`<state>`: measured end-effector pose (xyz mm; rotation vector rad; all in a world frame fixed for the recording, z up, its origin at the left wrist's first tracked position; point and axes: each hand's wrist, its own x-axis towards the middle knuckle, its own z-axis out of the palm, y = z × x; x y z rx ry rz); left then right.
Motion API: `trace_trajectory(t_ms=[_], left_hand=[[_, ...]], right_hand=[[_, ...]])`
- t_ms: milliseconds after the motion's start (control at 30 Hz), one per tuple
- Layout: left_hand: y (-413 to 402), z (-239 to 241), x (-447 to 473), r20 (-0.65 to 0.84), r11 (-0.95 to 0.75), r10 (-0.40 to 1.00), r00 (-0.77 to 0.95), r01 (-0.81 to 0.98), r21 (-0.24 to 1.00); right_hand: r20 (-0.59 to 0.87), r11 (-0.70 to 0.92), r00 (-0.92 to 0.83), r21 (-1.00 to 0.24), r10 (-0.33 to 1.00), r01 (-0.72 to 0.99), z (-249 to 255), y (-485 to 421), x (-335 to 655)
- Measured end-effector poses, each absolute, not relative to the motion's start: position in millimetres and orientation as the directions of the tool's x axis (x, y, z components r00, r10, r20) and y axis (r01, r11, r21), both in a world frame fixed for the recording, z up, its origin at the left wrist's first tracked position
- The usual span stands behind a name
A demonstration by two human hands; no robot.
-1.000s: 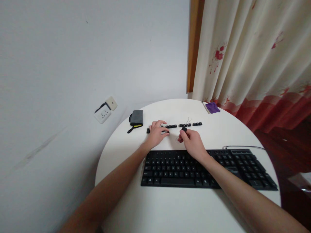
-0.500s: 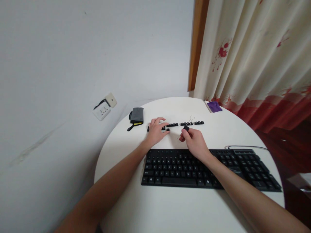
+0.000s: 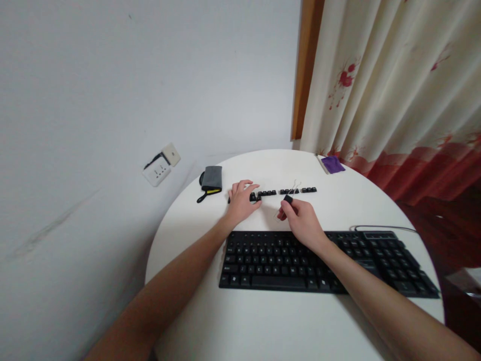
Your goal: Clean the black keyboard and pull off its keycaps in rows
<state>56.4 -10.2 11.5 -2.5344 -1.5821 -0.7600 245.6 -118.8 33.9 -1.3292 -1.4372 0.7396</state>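
Note:
A black keyboard (image 3: pixel 323 260) lies on the round white table (image 3: pixel 285 326). Beyond it, loose black keycaps (image 3: pixel 287 191) sit in a row. My left hand (image 3: pixel 240 203) rests at the row's left end, fingertips pinching one keycap (image 3: pixel 256 197). My right hand (image 3: pixel 302 220) hovers just behind the keyboard, closed around a small black-tipped tool (image 3: pixel 287 199), likely a wire keycap puller, whose thin wire shows below the fingers.
A grey pouch with a yellow stripe (image 3: pixel 211 181) lies at the table's back left. A purple cloth (image 3: pixel 332 164) sits at the back edge by the curtain (image 3: pixel 394 90). A wall socket (image 3: pixel 161 165) is on the left wall. The keyboard cable (image 3: pixel 383 227) runs off right.
My left hand's fingers have closed onto a keycap at the left end of the row. The right hand has stayed nearly still with its tool. The view shifted slightly.

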Motion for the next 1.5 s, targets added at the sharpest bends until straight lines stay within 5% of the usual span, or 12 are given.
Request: trace_trajectory(t_ms=[1500], left_hand=[[-13.1, 17.3, 55.0, 0.456, -0.46, 0.829, 0.324, 0.858, 0.226]], right_hand=[[0.246, 0.203, 0.07, -0.905, 0.967, 0.375, 34.0, -120.9, 247.0]])
